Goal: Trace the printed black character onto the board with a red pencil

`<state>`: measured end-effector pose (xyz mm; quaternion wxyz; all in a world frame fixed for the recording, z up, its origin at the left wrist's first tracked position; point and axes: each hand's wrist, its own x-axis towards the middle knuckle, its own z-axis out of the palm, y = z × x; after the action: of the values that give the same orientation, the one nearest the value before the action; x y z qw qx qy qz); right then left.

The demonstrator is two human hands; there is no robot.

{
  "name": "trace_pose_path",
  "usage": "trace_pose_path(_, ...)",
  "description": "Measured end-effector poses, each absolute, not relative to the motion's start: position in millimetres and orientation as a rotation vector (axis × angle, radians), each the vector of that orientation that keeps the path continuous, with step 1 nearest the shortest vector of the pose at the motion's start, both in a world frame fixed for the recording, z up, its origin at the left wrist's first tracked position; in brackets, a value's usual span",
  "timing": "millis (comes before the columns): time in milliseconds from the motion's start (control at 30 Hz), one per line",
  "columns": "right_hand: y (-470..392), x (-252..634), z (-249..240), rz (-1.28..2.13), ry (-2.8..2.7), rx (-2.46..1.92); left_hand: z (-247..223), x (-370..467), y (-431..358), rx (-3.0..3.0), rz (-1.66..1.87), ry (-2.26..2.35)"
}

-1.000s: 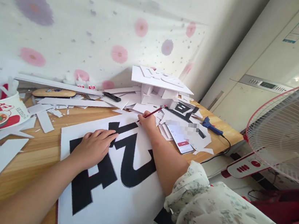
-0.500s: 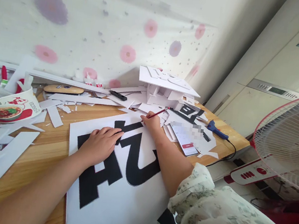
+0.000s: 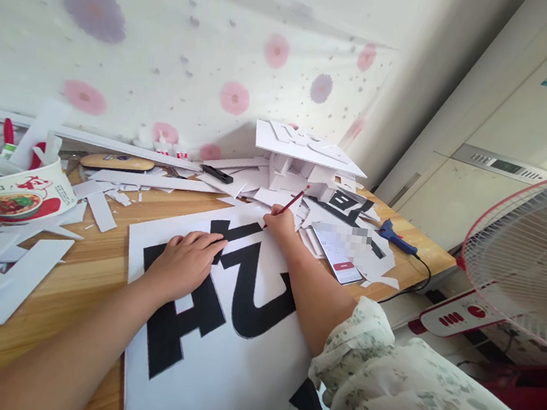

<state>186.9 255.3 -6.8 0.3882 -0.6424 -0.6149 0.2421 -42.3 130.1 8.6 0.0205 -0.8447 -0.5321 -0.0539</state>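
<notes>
1. Starting at the far left, we've got a printed paper bowl (image 3: 27, 195) with red-handled things poking out, and white scraps (image 3: 10, 288) strewn around it on the wooden table (image 3: 76, 286).
2. Next along, the left hand (image 3: 188, 264) lies palm down, fingers partly spread and gripping nothing, across the black lettering (image 3: 164, 345) on the big white board (image 3: 208, 398). That board lies flat at the near middle of the table.
3. Behind it, a black cutter (image 3: 217, 175) sits on the loose scraps.
4. And here's the right hand (image 3: 281, 225), closed in a writing grip around a dark red pencil (image 3: 296, 201)! Its tip points down at the end of a black stroke, near the board's far edge.
5. Just behind that hand, a white layered structure (image 3: 303, 168) stands among offcuts.
6. Over to the right, a lit phone (image 3: 337, 257) lies on white pieces, then a blue glue gun (image 3: 397, 237) with its cord trailing off the table.
7. Far right, there's the fan (image 3: 539, 253), beside the table.
</notes>
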Motion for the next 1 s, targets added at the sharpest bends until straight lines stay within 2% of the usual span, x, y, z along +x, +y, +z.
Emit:
trace_pose_path(333,255,190,-7,0.686,-1.497,-1.569,7,-44,132,-2.631,-0.151,-1.657)
trace_pose_path(500,249,183,10,0.662,-1.414,-1.486,4,-44,133,-2.632,-0.156,-1.659)
trace_pose_path(667,246,153,25,0.761,-1.557,-1.421,5,-42,133,-2.624,-0.163,-1.669)
trace_pose_path(1000,243,125,1,0.783,-1.643,-1.413,8,-42,129,-2.630,-0.154,-1.642)
